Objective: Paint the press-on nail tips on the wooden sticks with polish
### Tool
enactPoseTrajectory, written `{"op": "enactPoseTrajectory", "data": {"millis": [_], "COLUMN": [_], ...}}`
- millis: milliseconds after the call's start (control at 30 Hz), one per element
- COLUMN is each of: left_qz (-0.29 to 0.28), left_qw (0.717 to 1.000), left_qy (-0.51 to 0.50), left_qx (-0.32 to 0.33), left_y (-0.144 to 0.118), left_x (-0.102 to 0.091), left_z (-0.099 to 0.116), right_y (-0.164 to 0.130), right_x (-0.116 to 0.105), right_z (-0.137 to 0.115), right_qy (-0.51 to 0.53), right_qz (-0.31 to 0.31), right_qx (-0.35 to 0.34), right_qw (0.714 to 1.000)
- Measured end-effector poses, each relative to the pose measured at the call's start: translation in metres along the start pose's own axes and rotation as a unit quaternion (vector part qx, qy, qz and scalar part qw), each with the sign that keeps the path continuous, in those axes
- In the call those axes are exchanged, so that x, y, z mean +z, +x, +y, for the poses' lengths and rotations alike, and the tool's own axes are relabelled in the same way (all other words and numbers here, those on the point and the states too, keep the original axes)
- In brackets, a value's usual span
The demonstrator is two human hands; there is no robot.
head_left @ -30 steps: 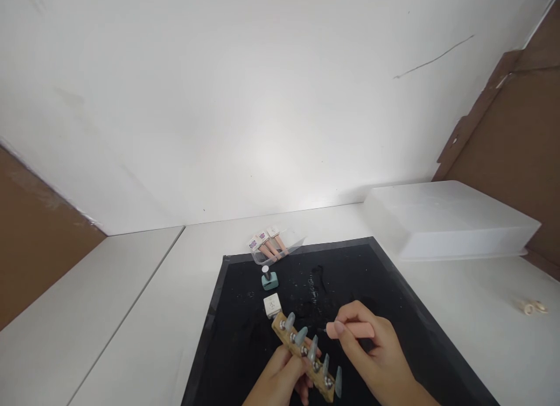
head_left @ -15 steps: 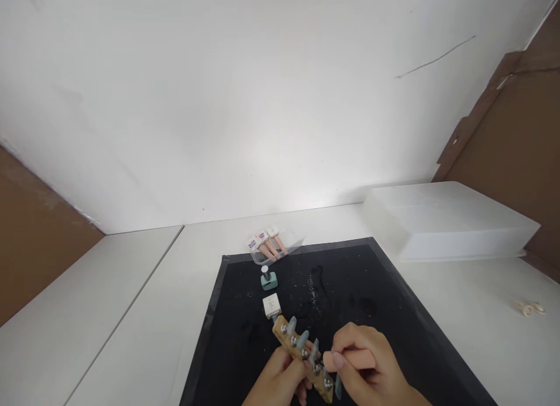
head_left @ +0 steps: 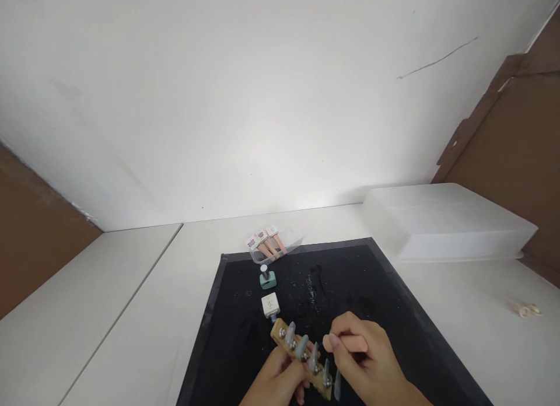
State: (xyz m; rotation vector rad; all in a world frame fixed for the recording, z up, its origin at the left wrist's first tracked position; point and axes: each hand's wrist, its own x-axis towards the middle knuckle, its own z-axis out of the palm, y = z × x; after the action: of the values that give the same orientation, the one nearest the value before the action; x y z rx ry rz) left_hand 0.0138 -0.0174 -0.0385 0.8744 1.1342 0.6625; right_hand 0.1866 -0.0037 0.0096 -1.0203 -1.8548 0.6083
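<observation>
While the wooden nail holder (head_left: pixel 301 359) is being gripped by the left hand (head_left: pixel 273 385) over the black mat's (head_left: pixel 236 336) near edge, a pink brush cap (head_left: pixel 345 343) is being pinched by the right hand (head_left: pixel 370 365) just beside it; bare mat is lying beyond, on a white table (head_left: pixel 131 312).

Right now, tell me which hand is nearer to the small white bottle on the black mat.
Left. The left hand holds the wooden nail stand, whose far end nearly touches the white bottle. The right hand, gripping a pink brush handle, sits further right of it.
</observation>
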Motion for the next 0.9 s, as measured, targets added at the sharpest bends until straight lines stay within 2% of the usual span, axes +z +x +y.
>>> {"op": "enactPoseTrajectory", "data": {"millis": [233,400,567,733,900], "left_qz": [0.008,0.004,-0.002,0.006,-0.009], "left_qw": [1.000,1.000,1.000,0.999,0.999], "left_qy": [0.019,0.031,0.024,0.036,0.036], "left_qx": [-0.014,0.001,0.006,-0.014,0.003], "left_y": [-0.003,-0.004,-0.003,-0.004,-0.008], "left_x": [-0.001,0.003,0.003,0.000,-0.002], "left_z": [0.006,0.012,0.008,0.003,0.005], "right_y": [0.002,-0.003,-0.002,0.001,0.002], "right_x": [-0.004,-0.002,0.000,-0.001,-0.003], "right_z": [-0.005,-0.005,-0.002,-0.001,-0.002], "right_qy": [-0.003,0.023,0.061,0.037,0.028], "right_qz": [0.028,-0.009,-0.037,-0.007,0.065], "right_qx": [-0.031,-0.029,0.015,0.048,0.055], "right_qw": [0.999,0.999,0.997,0.998,0.996]}}
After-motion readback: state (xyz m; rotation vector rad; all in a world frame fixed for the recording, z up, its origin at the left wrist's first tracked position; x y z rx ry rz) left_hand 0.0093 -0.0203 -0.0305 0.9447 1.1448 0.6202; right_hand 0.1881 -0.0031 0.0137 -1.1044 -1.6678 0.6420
